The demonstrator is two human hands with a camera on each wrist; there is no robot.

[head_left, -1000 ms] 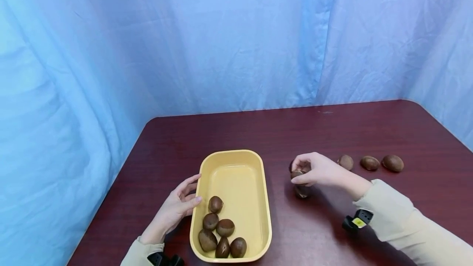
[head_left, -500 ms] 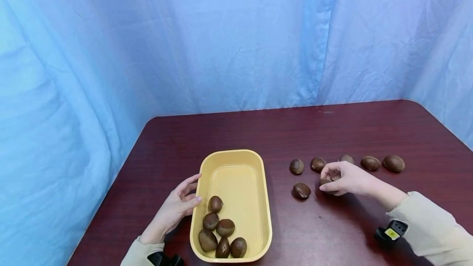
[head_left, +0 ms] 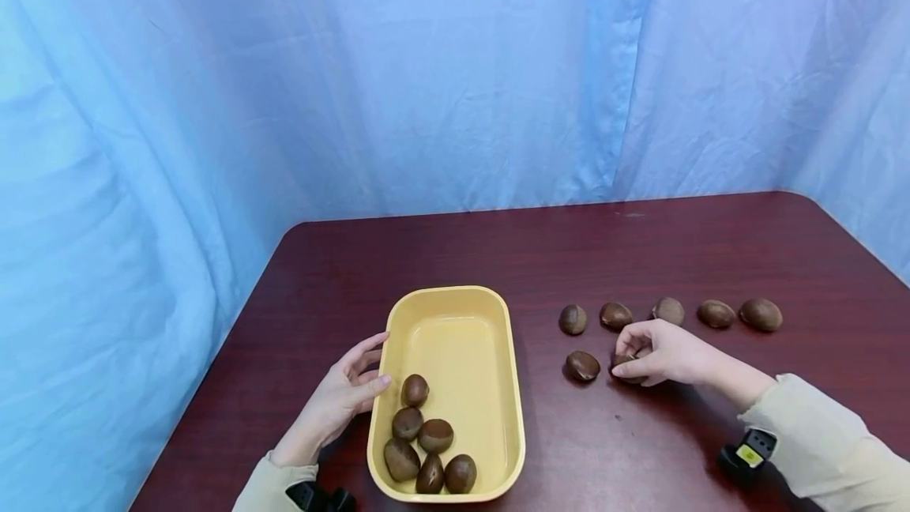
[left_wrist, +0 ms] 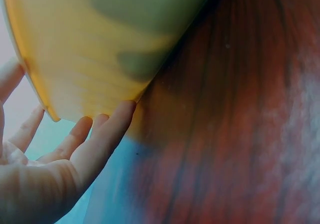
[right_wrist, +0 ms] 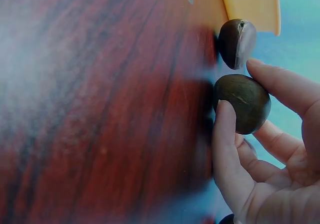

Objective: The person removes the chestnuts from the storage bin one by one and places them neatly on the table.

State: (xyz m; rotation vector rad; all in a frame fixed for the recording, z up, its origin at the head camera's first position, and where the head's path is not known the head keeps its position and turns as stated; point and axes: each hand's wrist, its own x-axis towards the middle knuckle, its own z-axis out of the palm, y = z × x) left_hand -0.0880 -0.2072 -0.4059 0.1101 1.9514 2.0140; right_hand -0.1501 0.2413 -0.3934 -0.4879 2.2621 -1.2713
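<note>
Head view: nearest, the left hand point(head_left: 340, 405) rests relaxed fingers against the yellow tray point(head_left: 498, 409), six chestnuts inside. Farther right, the right hand point(head_left: 661, 354) pinches a chestnut point(right_wrist: 243, 103) on the surface point(head_left: 455, 259), just beside another chestnut point(head_left: 583, 366); a row of five chestnuts point(head_left: 668, 312) lies beyond.

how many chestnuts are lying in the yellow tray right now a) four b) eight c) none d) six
d: six chestnuts lie bunched at the near end of the yellow tray, while the right hand pinches another one out on the table.
</note>
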